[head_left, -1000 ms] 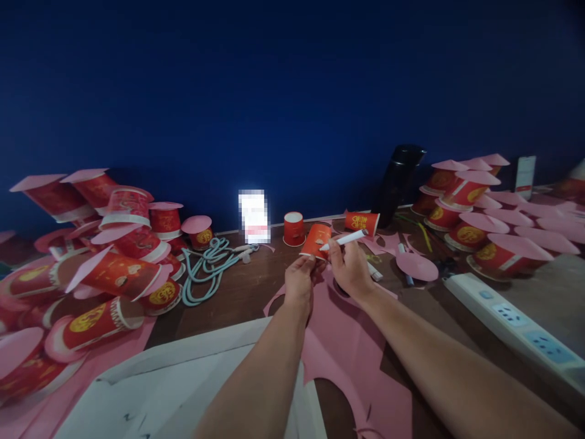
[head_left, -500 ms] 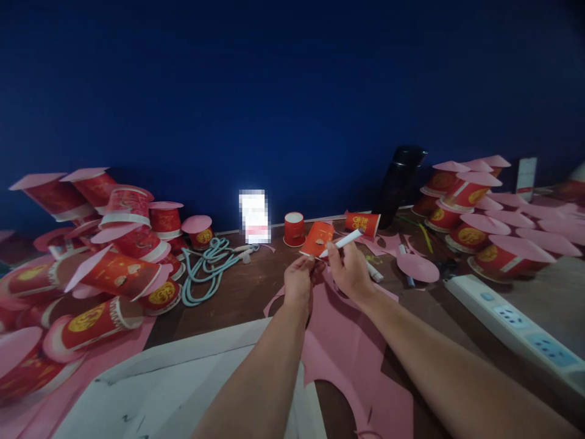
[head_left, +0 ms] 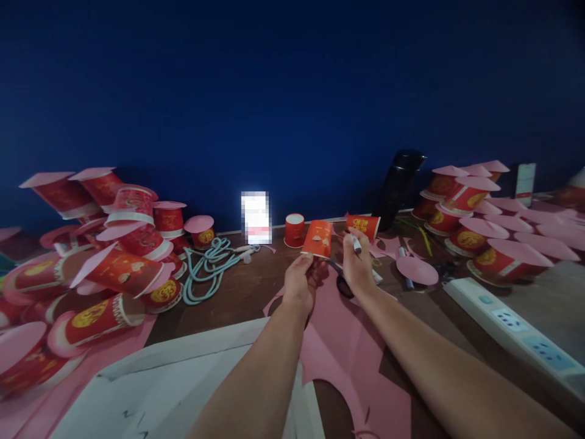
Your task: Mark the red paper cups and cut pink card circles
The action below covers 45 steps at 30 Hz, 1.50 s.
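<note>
My left hand (head_left: 299, 280) grips a red paper cup (head_left: 317, 238) by its rim, the cup tilted with its printed side up. My right hand (head_left: 359, 262) is closed round a white marker pen (head_left: 355, 244), a short way right of the cup and apart from it. Dark-handled scissors (head_left: 343, 285) lie beneath, on cut pink paper (head_left: 340, 341). Another red cup (head_left: 295, 230) stands upside down behind my left hand. A further red cup with yellow lettering (head_left: 368, 225) lies on its side behind my right hand.
Red cups with pink paper discs are piled at the left (head_left: 125, 274) and right (head_left: 473, 238). A light-blue cable (head_left: 201, 271), a lit phone (head_left: 256, 217), a black bottle (head_left: 402, 186), a power strip (head_left: 512, 323) and a white board (head_left: 183, 384) surround my hands.
My right hand has drawn the marker away from the cup and turned it. The cup has tipped slightly in my left hand. The scissors have come into sight.
</note>
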### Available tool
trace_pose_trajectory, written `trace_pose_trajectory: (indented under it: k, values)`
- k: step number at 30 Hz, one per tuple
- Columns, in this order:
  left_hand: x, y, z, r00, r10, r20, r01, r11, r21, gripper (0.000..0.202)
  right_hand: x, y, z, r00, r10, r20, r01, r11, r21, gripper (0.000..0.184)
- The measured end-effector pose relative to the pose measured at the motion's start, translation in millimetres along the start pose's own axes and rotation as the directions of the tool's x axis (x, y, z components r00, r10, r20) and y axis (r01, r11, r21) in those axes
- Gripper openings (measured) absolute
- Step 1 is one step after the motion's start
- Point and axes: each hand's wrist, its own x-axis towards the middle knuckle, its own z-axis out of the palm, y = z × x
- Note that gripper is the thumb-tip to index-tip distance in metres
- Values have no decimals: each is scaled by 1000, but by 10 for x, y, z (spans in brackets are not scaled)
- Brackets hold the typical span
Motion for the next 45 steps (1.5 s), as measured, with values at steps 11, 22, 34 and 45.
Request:
trace_pose_trajectory:
  k: [11,22,34,45]
  values:
    - [-111,-99,71,957,-108,269,72,988,139,19,-35,221,100,991,91,102,-103,988,118,49]
    - [-21,-86,17,1000,10,-1,-10,990,139,27,5,-88,-84,951,-310,-14,304,940,-157,40]
    - [80,-123,-7,990,113,84,-118,992,55,21,-200,-325,-141,787,-549,282,600,788,-139,18]
    - [111,-159,-23,988,141,66,-147,984,100,22,-180,-260,-103,762,-585,278,635,760,-139,16]
